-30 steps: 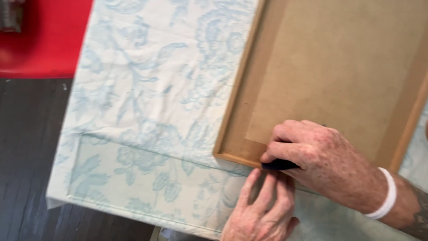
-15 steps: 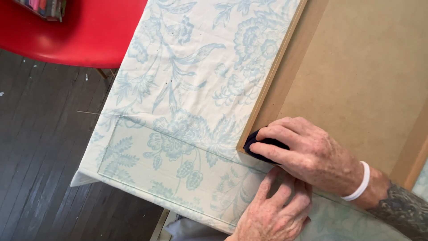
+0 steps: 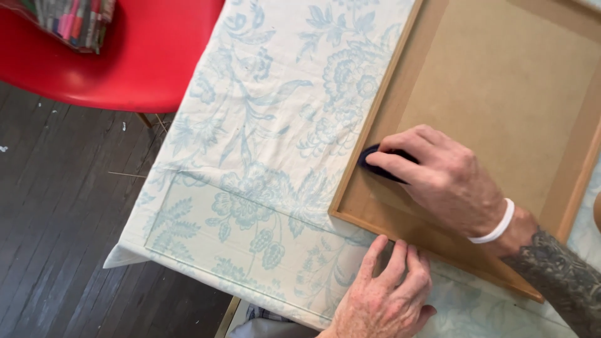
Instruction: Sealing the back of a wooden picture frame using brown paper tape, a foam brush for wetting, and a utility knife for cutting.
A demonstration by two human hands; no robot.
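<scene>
Right hand (image 3: 447,181): fingers closed on small dark pad (image 3: 375,164), pressed against inner left edge of wooden frame (image 3: 369,125), as for rubbing. Left hand (image 3: 388,291): at 6 o'clock, spread flat on floral cloth (image 3: 250,125) over counter, steadying frame. Red chair (image 3: 138,62): 10 o'clock.

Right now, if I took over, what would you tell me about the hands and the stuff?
Right hand: presses a small dark pad on the wooden frame, inside its left edge near the bottom corner.
Left hand: flat on the cloth, just below the frame's bottom rail.
Frame lies flat on the clothed table, brown backing board facing up.
Done and left: the pictures show no clear mark on the wood, so I cannot tell.
</scene>
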